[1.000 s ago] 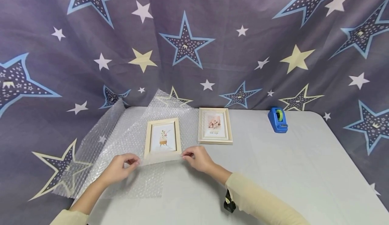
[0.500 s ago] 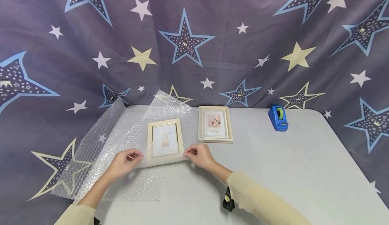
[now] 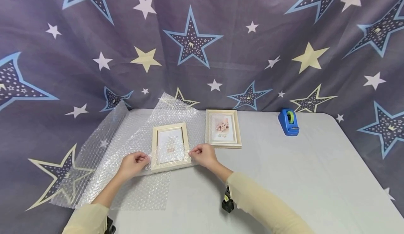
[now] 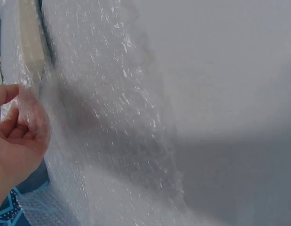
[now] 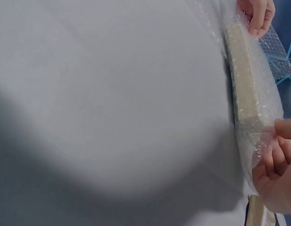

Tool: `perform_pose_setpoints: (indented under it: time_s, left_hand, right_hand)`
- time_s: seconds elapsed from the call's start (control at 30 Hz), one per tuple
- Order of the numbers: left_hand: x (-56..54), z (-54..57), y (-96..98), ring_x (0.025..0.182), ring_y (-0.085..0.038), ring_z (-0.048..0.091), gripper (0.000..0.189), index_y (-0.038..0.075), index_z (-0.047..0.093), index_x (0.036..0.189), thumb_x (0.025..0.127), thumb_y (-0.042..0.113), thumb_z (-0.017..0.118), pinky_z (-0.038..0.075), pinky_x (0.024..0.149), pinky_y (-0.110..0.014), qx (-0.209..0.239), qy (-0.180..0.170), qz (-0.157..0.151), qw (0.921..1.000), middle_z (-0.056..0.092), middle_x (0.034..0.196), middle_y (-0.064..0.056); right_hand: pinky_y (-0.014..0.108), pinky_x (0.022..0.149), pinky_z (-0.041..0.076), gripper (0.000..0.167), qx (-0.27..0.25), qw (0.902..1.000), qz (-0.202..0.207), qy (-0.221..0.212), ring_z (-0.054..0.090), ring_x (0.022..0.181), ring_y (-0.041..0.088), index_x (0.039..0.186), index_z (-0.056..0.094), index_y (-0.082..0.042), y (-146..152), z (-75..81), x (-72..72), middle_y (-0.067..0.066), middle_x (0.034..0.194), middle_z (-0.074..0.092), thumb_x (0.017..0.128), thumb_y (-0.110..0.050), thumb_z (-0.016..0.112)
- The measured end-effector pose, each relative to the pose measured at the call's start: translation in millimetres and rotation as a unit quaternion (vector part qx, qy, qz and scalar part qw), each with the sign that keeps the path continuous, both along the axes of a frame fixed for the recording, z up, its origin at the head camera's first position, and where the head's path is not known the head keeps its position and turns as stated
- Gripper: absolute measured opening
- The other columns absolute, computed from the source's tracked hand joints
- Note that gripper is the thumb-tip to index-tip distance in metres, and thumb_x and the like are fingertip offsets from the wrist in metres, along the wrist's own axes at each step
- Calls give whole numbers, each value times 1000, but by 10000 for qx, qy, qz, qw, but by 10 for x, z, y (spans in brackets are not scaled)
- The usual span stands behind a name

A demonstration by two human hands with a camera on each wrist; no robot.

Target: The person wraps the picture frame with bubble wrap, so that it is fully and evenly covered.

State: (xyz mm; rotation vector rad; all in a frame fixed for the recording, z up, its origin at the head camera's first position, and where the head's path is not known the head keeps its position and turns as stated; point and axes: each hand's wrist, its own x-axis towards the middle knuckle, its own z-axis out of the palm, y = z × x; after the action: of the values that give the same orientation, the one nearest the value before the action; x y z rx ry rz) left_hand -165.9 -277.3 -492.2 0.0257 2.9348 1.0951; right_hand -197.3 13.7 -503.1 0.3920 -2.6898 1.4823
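Observation:
A cream picture frame [image 3: 154,139] lies face up on a sheet of bubble wrap [image 3: 139,188], its near part covered by a flap of the wrap. At the frame's near left corner my left hand [image 3: 134,164] pinches the flap's edge between thumb and fingers. My right hand [image 3: 204,155] pinches the same flap at the near right corner. In the left wrist view, the clear wrap stretches from the left hand's fingers over the frame's end [image 4: 32,42]. The right wrist view shows wrap drawn over the frame's near side [image 5: 244,80], with both hands at its ends.
A second picture frame [image 3: 238,132] with a flower print lies to the right, its left part overlapped by bubble wrap. Farther right stands a blue tape dispenser [image 3: 288,123]. A star-patterned curtain [image 3: 252,69] hangs behind the white table [image 3: 284,178]. Loose wrap hangs over the table's left edge.
Both hands have moved slightly away from me, drawing the bubble wrap flap up over the near part of the frame. The print now shows blurred through the wrap.

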Motion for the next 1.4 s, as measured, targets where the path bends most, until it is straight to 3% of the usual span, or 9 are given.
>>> perform_pose_setpoints:
  time_s: [0.23,0.57,0.7,0.8,0.9,1.03,1.2,1.4]
  left_hand:
    - [-44,5,21,67,-5,55,19,-1,69,89,86,18,68,46,58,-16,22,-313,343,9989,70,78,-7]
    - [-42,31,4,64,-3,59,33,-9,66,102,87,21,68,49,57,-15,744,-1046,672,9894,69,75,-1]
    - [-17,35,4,67,-3,60,36,-9,64,104,87,22,67,50,58,-15,838,-1171,743,9868,70,79,-3]
    - [-7,23,3,67,-2,59,35,-8,65,105,87,22,68,50,59,-15,816,-1209,787,9862,70,80,-2]
    - [1,17,4,67,-2,58,35,-7,65,105,87,23,67,50,60,-16,761,-1248,806,9860,70,80,-2]
    - [2,16,10,67,-3,58,34,-7,66,102,87,23,68,49,59,-16,763,-1237,813,9860,69,78,-1]
    - [-12,12,24,65,-4,58,32,-7,66,99,87,22,68,49,57,-17,835,-1180,797,9863,67,73,3]
    - [-19,16,40,64,-4,57,30,-6,66,97,87,22,68,48,56,-16,832,-1161,809,9864,66,72,5]
  right_hand:
    - [9,47,37,12,102,9993,-317,-175,43,49,-3,72,74,-1,-22,-38,-37,11,62,70,78,-11,75]
    - [10,48,40,10,75,9987,-392,-306,46,50,-2,74,74,-2,-41,-25,-44,11,65,71,78,-12,75]
    - [11,54,48,10,34,9996,-261,33,59,58,6,81,72,-1,-58,22,-21,11,72,72,78,-10,75]
    - [18,64,56,16,377,9979,113,520,67,73,18,91,71,-1,-80,79,11,12,85,73,79,-11,76]
    - [30,83,59,28,1015,9881,664,943,69,95,25,104,70,-3,-111,133,52,12,103,73,80,-17,76]
    - [37,106,49,42,1905,9646,1245,1330,62,118,27,118,66,-4,-151,145,80,13,123,67,83,-27,74]
    - [38,114,40,49,2662,9384,1645,1463,52,132,28,131,58,-4,-172,113,75,15,140,55,91,-32,64]
    - [43,118,35,48,2979,9292,1794,1249,45,138,27,137,52,-6,-178,104,68,11,146,49,96,-32,56]
